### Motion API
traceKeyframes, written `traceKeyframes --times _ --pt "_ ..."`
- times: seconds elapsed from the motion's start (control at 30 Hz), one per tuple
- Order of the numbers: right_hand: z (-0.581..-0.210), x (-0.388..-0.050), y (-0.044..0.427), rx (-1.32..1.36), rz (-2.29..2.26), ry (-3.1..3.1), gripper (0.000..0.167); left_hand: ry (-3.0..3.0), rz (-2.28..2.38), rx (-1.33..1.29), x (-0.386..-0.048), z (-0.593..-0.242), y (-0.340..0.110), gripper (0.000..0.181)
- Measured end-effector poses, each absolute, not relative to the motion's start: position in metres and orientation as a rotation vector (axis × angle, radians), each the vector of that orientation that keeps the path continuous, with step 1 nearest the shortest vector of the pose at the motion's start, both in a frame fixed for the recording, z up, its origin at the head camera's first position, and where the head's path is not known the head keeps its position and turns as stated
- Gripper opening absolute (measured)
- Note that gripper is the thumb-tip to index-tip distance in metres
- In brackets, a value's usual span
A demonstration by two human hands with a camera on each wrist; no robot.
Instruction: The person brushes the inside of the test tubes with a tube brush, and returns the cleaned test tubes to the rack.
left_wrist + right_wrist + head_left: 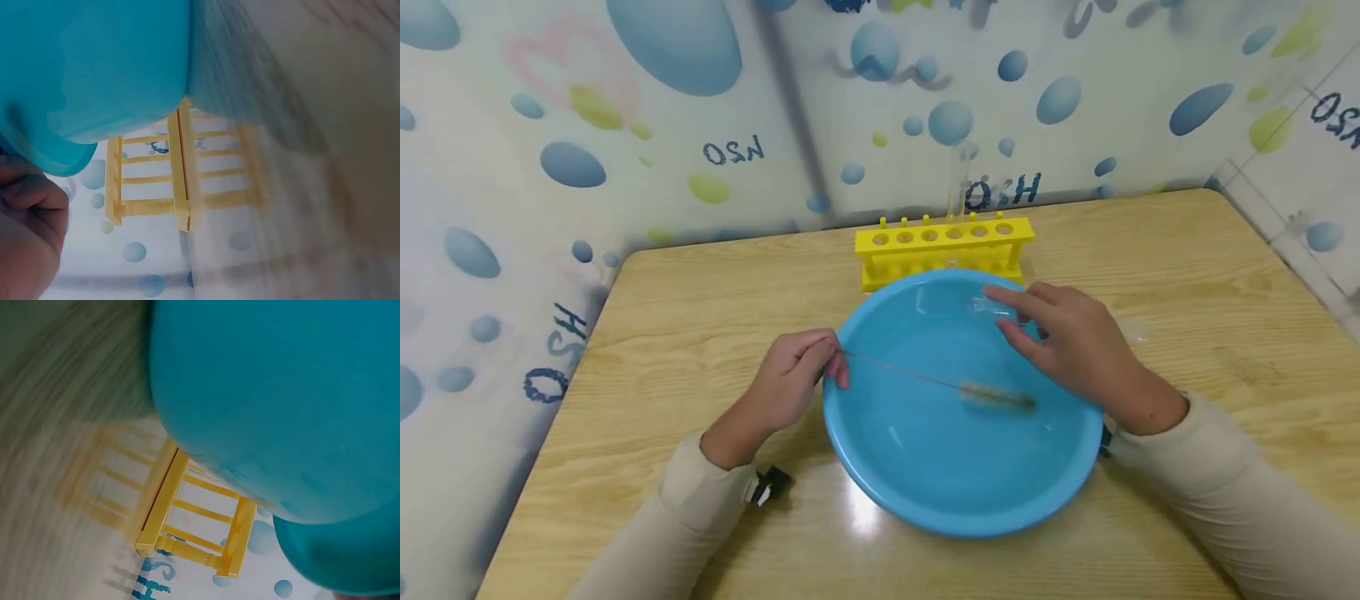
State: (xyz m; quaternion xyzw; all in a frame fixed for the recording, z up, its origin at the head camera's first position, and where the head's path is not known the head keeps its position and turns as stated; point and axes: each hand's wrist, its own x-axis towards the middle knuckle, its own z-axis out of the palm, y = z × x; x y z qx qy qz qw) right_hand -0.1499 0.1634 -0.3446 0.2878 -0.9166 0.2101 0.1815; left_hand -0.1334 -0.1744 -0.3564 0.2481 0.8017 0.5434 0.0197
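A light blue basin (895,467) stands on the table. Over its left rim my left hand (797,371) pinches the thin wire handle of a test tube brush (996,397), whose bristles hang over the basin's middle. My right hand (1071,342), above the basin's right side, holds a clear test tube (991,307) between thumb and fingers. The hand covers much of this tube, and one end shows left of the fingers. In the left wrist view part of the left hand (31,219) appears beside the rim; the brush is hidden there.
Behind the basin stands a yellow test tube rack (943,240) with one upright clear tube (957,183) in it. The wooden table (715,317) meets a wall with blue and green spots. A small clear glint (1137,332) shows right of the right hand.
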Motion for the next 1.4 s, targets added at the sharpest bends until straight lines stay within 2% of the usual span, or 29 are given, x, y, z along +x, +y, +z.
traceKeyframes --times 0.43,0.73,0.93,1.4 --pt "-0.345 -0.151 0.163 0.833 0.527 -2.619 0.040 2.641 1.835 0.828 -0.137 -0.340 -0.191 0.042" --pt "-0.344 -0.151 0.163 0.828 0.521 -2.654 0.036 2.440 2.135 0.575 -0.138 -0.323 -0.206 0.041" --pt "-0.345 -0.151 0.162 0.817 0.555 -2.665 0.035 2.149 2.460 0.354 -0.141 -0.315 -0.212 0.032" --pt "-0.344 -0.151 0.163 0.836 0.597 -2.642 0.027 1.987 2.672 0.363 -0.147 -0.312 -0.221 0.033"
